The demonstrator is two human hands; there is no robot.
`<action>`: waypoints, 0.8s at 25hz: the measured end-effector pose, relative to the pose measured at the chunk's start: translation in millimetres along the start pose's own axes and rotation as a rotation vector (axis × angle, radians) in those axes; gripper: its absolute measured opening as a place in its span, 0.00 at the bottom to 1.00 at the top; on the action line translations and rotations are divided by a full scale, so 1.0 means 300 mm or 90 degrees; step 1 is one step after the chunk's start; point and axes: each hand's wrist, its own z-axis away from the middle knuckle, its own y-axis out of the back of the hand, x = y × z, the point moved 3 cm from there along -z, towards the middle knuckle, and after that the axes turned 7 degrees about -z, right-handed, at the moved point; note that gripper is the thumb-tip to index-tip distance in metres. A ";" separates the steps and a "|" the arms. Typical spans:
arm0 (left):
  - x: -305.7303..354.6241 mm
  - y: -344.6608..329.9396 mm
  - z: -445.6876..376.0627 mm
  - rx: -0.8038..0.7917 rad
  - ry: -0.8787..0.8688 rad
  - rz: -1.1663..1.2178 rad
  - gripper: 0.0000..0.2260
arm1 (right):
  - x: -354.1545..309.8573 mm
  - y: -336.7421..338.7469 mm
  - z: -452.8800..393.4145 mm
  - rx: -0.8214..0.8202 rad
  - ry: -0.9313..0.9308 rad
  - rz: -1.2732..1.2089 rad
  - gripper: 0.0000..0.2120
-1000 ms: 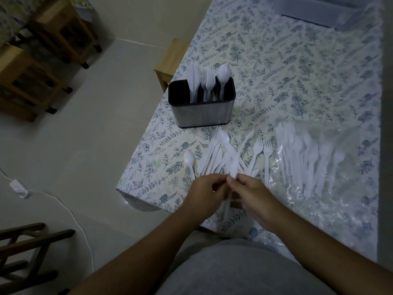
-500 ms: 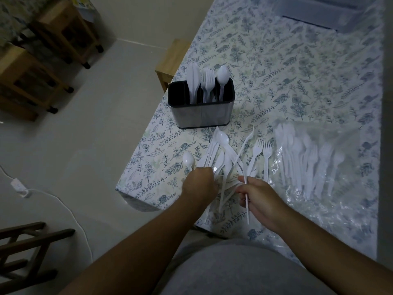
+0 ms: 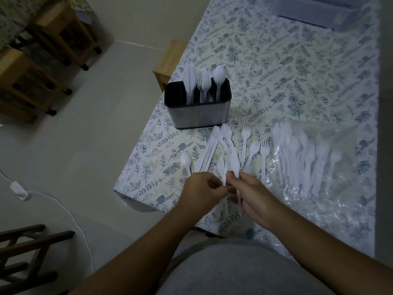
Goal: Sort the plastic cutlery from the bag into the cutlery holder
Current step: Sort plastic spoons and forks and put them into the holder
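We're now bringing both hands back together at the table's (image 3: 276, 67) near edge: half a sec ago they were apart. Left hand (image 3: 202, 193) & right hand (image 3: 253, 199) are pinching the same white plastic knife (image 3: 221, 167) from the loose cutlery pile (image 3: 214, 150). Forks (image 3: 254, 147) are lying beside the clear bag (image 3: 314, 158). Cutlery holder (image 3: 200, 116) is standing near the left edge, unmoved.

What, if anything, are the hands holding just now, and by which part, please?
Both the left hand and right hand pinch white plastic cutlery from the loose pile at the handle ends; which pieces exactly cannot be told.
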 end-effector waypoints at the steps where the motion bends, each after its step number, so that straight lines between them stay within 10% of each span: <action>1: 0.012 -0.012 0.009 -0.022 -0.026 0.019 0.03 | 0.004 -0.003 -0.001 -0.003 -0.009 -0.005 0.12; 10: -0.050 -0.143 -0.067 -0.071 0.018 -0.320 0.20 | 0.009 0.106 0.014 0.145 -0.019 0.090 0.06; 20: 0.033 -0.049 -0.017 -0.042 -0.177 -0.194 0.10 | 0.012 0.059 0.000 0.105 0.027 0.114 0.14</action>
